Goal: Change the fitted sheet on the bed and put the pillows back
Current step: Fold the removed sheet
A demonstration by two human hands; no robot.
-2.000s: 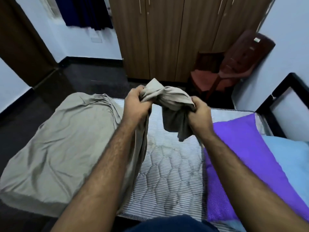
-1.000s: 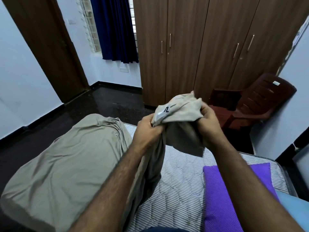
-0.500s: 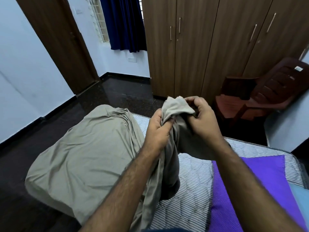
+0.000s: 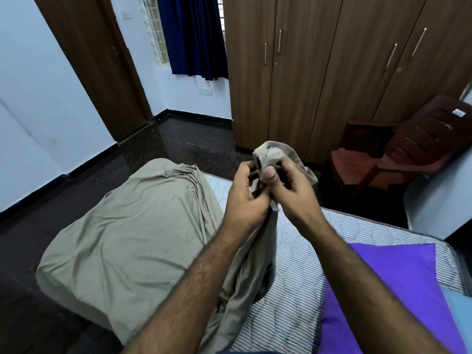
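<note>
Looking into a home bedroom, showing a bed (image 4: 293,297) with a striped quilted mattress half covered by a beige fitted sheet (image 4: 122,241), a purple pillow (image 4: 398,284), a tall wooden wardrobe (image 4: 332,67), a dark blue curtain (image 4: 194,37) hanging at the window and a brown plastic chair (image 4: 419,146) standing beside.

The purple pillow (image 4: 398,290) and blue pillow (image 4: 459,310) run off the right edge.
</note>
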